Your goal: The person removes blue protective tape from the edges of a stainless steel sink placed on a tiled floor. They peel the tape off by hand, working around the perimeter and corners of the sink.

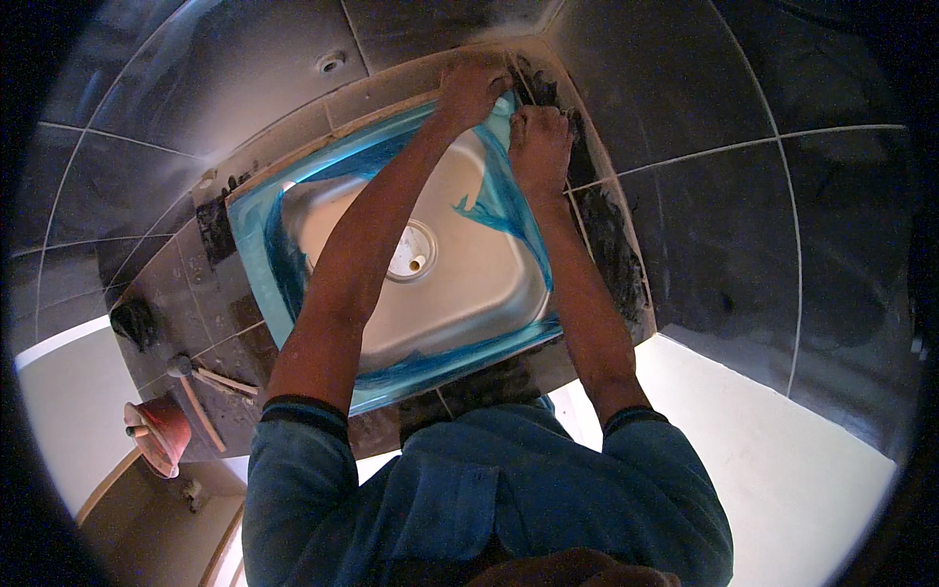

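Observation:
A steel sink (pixel 460 293) sits in a dark tiled counter, its rim covered with blue protective film (pixel 504 210). Part of that film hangs loose and torn over the right side of the basin. My left hand (pixel 474 96) is closed at the far right corner of the rim, fingertips on a bunched bit of film. Just to its right, my right hand (pixel 541 147) lies over the rim with curled fingers; what they grip is hidden. My left forearm crosses above the basin. Through the round drain opening (pixel 411 252), a short yellowish pipe end shows.
Dark tiled walls (pixel 704 215) meet behind the sink's far right corner. On the counter's left lie a hammer (pixel 196 401), thin wooden sticks (pixel 227 382) and a black crumpled thing (pixel 134 323). A red bucket (pixel 161 435) stands at the lower left. A round fitting (pixel 332 63) protrudes from the wall.

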Motion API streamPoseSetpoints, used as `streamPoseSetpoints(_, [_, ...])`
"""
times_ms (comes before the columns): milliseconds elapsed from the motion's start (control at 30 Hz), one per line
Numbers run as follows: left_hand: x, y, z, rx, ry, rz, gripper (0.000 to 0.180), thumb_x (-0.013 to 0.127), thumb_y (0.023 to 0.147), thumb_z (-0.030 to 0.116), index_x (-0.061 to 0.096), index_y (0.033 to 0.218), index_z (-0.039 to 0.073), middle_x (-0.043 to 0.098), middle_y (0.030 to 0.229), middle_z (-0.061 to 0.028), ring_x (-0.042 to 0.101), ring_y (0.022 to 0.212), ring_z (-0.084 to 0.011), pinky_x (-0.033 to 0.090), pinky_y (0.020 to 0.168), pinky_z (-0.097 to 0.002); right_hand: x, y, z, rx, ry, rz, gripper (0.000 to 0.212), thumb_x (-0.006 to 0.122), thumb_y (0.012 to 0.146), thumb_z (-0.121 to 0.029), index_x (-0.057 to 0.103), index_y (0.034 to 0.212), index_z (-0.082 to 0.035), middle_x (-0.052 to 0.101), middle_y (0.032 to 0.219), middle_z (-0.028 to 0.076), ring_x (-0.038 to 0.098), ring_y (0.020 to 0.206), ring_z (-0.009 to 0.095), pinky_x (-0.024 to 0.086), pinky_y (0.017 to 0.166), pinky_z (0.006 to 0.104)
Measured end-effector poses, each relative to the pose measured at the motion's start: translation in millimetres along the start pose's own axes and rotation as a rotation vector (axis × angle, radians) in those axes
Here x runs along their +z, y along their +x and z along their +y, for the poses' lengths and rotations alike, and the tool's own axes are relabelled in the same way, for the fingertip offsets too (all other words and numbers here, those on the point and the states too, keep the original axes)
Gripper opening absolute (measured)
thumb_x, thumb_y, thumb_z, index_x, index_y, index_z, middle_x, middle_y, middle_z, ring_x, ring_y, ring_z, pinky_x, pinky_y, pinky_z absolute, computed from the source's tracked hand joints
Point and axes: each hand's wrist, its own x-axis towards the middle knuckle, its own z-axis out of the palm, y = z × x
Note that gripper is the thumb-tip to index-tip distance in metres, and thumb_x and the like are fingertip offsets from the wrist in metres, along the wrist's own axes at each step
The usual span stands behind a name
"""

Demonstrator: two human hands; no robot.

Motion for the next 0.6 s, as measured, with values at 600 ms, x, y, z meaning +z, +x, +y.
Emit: streamPoseSetpoints(600, [-32, -3, 4, 0.24, -0.264, -0.146, 0.035, 0.066, 0.099, 0.023, 0.072, 0.133, 0.019, 0.071, 0.116, -0.0209, 0.069, 0.104, -0.0394, 0.055, 0.097, -0.0501, 18, 9, -10, -0.086, -0.114, 0.081, 0.013, 0.063, 0.097, -0.016, 0.066, 0.1, -0.004, 0.063, 0.101, 0.018, 0.061, 0.097, 0.04, 0.049, 0.082, 0.0546])
